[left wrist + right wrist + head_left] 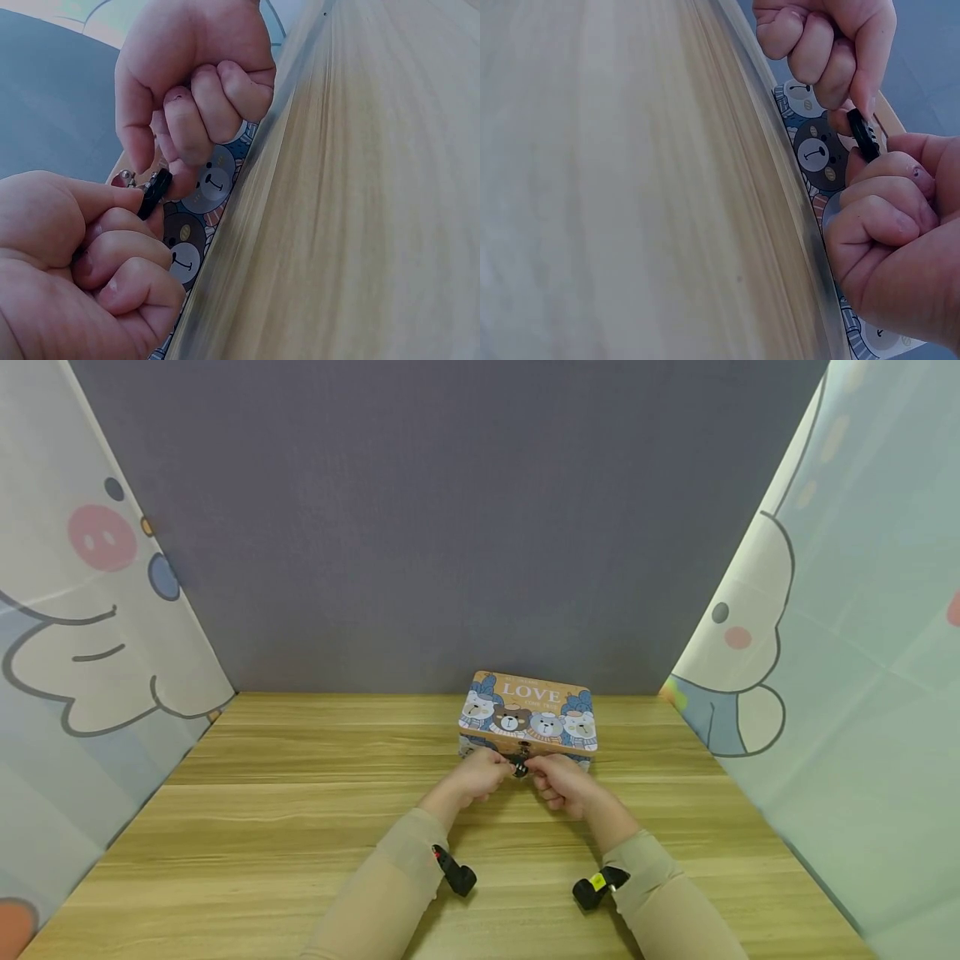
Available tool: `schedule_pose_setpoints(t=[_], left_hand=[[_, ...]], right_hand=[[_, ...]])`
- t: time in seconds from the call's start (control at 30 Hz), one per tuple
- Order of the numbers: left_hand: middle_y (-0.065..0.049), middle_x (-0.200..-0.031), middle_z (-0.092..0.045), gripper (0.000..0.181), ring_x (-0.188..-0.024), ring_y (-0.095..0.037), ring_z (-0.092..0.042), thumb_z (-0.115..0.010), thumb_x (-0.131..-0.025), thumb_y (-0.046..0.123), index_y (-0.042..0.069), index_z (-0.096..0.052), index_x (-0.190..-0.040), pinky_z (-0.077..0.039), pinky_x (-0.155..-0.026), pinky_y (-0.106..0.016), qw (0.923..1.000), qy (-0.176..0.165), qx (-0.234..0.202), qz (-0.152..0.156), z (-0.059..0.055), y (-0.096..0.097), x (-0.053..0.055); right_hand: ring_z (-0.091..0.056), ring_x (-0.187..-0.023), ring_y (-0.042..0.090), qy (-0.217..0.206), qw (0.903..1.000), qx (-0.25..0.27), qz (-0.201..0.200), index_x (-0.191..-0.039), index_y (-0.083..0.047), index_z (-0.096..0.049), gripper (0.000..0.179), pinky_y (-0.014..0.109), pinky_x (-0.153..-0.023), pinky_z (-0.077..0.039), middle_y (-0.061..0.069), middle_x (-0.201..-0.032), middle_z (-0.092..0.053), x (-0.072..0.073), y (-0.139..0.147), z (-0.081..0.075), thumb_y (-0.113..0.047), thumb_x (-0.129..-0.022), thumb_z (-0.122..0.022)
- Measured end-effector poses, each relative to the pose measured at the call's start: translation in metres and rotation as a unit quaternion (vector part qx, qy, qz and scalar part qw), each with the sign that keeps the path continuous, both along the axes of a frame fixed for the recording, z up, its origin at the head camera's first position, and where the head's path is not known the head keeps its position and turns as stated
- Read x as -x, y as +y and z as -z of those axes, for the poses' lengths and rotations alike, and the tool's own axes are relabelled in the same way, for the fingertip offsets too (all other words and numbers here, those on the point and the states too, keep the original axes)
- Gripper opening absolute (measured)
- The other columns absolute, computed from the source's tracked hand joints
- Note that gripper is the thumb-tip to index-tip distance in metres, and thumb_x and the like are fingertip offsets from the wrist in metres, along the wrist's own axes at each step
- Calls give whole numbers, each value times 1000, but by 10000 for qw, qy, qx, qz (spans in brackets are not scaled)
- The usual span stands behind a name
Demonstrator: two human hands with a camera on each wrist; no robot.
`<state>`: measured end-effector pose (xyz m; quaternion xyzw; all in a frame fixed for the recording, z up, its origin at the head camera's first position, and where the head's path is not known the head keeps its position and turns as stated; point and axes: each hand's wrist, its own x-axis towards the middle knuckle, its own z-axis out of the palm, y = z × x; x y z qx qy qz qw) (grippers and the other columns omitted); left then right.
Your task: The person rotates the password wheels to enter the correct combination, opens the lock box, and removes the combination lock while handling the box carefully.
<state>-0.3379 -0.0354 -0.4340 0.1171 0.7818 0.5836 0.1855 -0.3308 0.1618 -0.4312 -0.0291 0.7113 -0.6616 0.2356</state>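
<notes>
A tin box with bears and the word LOVE on its lid sits at the back of the table, lid down. At the clasp on its front hangs a small black combination padlock. My left hand pinches the padlock's left side between thumb and index finger. From the other side, my right hand pinches it too. The right wrist view shows pale marks on the black lock body, with the left thumb right at them. The remaining fingers of both hands are curled into the palms.
The wooden table stretches out around the box. A dark grey panel rises directly behind it. Curtains printed with cartoon animals hang at the left and right. Each sleeve carries a small black wrist camera.
</notes>
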Motion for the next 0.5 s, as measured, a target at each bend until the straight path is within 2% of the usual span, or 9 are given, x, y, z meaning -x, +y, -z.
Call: schedule_pose_setpoints(t=[0.2, 0.4, 0.5], left_hand=[[5, -52, -30, 27, -39, -8, -21, -53, -105, 12, 0, -57, -82, -23, -40, -25, 10000, 3, -57, -5, 2, 0, 1], [6, -51, -30, 38, -39, -7, -21, -54, -104, 13, 14, -46, -67, -23, -40, -25, 10000, 24, -29, 20, 2, 0, 1], [5, -50, -30, 40, -39, -8, -21, -54, -104, 12, 15, -44, -65, -23, -40, -26, 10000, 11, -33, 20, 1, 0, 0]], right_hand=[[-20, -44, 7, 62, 10000, -13, 1, -80, -8, -49, 28, 21, -41, -19, -4, -57, -31, -1, 2, 1, -22, -105, -48], [-20, -43, 6, 137, 9998, -127, 50, -107, 4, -60, 27, 21, -39, -20, -6, -56, -32, -4, 10, -2, -21, -104, -51], [-20, -43, 6, 304, 9988, -381, 48, -115, 7, -63, 33, 21, -39, -20, -6, -55, -31, -5, 15, -4, -23, -104, -53]])
